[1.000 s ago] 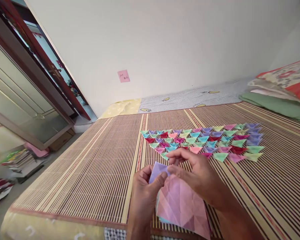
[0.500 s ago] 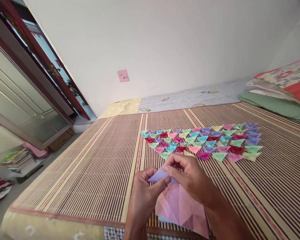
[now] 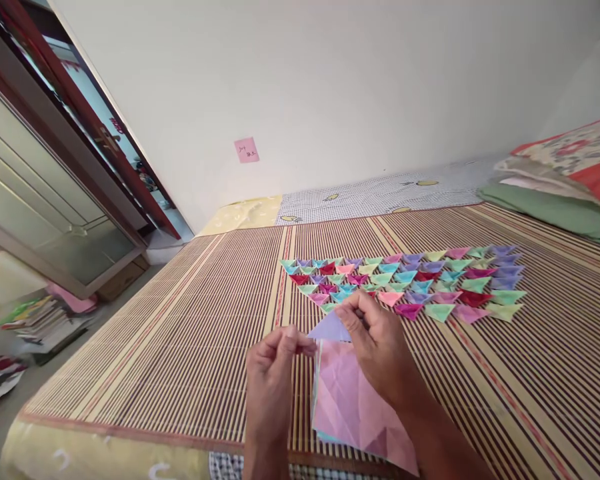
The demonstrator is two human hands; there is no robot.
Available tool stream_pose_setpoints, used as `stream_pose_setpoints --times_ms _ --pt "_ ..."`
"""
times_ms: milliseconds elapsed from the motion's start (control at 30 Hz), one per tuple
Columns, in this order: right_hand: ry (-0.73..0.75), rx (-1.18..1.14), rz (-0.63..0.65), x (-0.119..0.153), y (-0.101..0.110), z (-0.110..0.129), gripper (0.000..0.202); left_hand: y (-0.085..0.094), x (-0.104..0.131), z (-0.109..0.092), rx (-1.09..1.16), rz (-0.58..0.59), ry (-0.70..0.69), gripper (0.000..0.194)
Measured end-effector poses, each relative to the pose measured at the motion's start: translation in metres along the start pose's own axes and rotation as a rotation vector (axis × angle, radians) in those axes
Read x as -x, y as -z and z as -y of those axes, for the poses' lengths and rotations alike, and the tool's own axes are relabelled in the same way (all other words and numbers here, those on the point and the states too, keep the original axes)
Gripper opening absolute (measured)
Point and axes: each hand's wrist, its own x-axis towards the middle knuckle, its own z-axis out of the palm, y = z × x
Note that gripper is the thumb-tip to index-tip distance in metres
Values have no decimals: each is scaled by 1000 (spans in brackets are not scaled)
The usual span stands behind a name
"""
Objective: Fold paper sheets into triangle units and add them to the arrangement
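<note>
A purple sheet of paper [image 3: 327,327], folded into a triangle, is held up above the mat. My right hand [image 3: 380,340] pinches its upper right part between thumb and fingers. At its left corner is my left hand [image 3: 277,357], fingers drawn together and slightly blurred, with the fingertips at the paper's tip. Beneath the hands lies a stack of square paper [image 3: 357,407], a creased pink sheet on top and pale blue edges peeking out. Rows of small folded paper pieces [image 3: 440,312] in many colours stand just beyond; my right hand hides a few of them.
A striped bamboo mat [image 3: 180,333] covers the bed. Folded bedding [image 3: 555,207] lies at the far right. A pink note [image 3: 247,150] is stuck to the wall [image 3: 355,87] behind. To the left are a door [image 3: 45,180] and a pile of books [image 3: 35,320] on the floor side.
My left hand has drawn left from the middle of the purple paper to its corner tip. My right hand has moved slightly up and right, still pinching the paper.
</note>
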Motion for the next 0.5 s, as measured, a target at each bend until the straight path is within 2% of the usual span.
stream_pose_setpoints --times_ms 100,133,200,267,300,367,500 --pt "-23 7 -45 -2 10 -2 29 15 -4 0 64 -146 -37 30" --pt "-34 -5 -18 -2 11 -1 30 17 -5 -1 64 -130 -25 33" --pt "-27 -44 83 0 10 1 29 15 -4 -6 37 -2 11 29" --pt "-20 -90 192 3 5 5 27 8 -1 -9 40 162 98 24" --pt "-25 -108 228 4 2 6 27 3 1 -10 53 204 137 25" --pt "-45 -140 270 5 0 9 26 -5 3 -10 78 227 184 26" --pt "-118 -236 325 2 5 9 24 -11 4 -5 142 161 159 24"
